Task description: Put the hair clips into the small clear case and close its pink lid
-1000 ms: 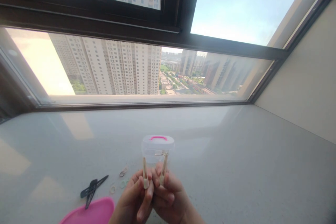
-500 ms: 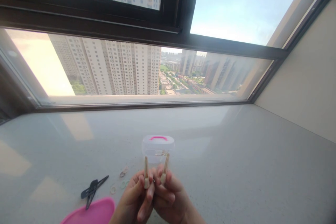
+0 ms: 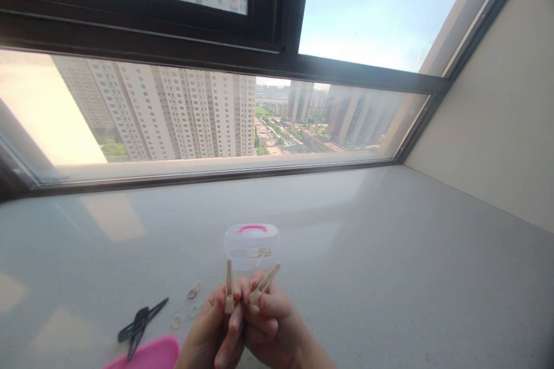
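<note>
Two beige hair clips are held up side by side, low in the middle of the view. My left hand (image 3: 216,323) is closed on one beige hair clip (image 3: 229,289), which points nearly straight up. Beside it, my right hand (image 3: 273,326) pinches the other beige hair clip (image 3: 264,284), tilted to the right. The two hands touch each other at the fingers. Just beyond them stands a clear plastic box (image 3: 252,239) with a pink handle (image 3: 253,228) on its lid. Some small light-coloured pieces show through its wall.
Left of my hands lie two crossed black hair clips (image 3: 141,323) and several small hair ties (image 3: 176,322). A pink tray or lid (image 3: 151,354) is cut off by the bottom edge. The pale sill (image 3: 389,265) runs up to a dark-framed window (image 3: 208,176).
The clip in my right hand has tipped further to the right. The left clip stays nearly upright. The whole view has shifted slightly, so everything sits further left.
</note>
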Demonstrator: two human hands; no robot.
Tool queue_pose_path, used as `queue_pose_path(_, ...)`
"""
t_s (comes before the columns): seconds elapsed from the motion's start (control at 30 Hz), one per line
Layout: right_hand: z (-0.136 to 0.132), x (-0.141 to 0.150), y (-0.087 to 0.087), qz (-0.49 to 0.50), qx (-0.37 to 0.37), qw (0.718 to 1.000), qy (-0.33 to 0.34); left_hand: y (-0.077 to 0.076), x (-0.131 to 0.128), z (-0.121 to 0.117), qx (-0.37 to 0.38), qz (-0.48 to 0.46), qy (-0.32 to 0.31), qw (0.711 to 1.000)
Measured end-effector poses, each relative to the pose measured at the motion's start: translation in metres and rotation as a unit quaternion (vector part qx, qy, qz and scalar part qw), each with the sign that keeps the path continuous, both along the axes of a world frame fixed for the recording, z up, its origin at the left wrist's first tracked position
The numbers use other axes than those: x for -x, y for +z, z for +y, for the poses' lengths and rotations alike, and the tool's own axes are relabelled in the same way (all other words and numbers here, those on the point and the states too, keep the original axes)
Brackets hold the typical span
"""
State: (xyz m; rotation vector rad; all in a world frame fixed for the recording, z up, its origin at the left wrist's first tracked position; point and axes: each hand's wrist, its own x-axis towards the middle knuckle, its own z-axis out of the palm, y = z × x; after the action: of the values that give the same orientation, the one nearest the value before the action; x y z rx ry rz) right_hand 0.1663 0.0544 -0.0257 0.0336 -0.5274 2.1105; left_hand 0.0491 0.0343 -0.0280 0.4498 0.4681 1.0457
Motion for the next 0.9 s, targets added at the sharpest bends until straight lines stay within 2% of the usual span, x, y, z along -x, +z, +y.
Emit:
queue_pose_path(0.33, 0.0, -0.004, 0.002, 0.014, 0.007, 1.0, 0.013, 0.004, -0.003, -0.002, -0.013, -0.021, 0.01, 1.0)
queue_pose_path(0.57, 0.001, -0.001, -0.006, 0.029, -0.008, 0.999, 0.015, 0.008, -0.005, -0.004, -0.023, -0.031, 0.002, 0.999)
queue_pose_path(0.8, 0.001, -0.001, -0.007, 0.037, -0.005, 0.999, 0.003, 0.009, -0.011, -0.006, -0.038, -0.042, 0.045, 0.997)
queue_pose_path(0.9, 0.002, -0.001, -0.004, 0.05, -0.012, 0.999, 0.004, 0.007, -0.012, -0.005, -0.039, -0.052, 0.027, 0.998)
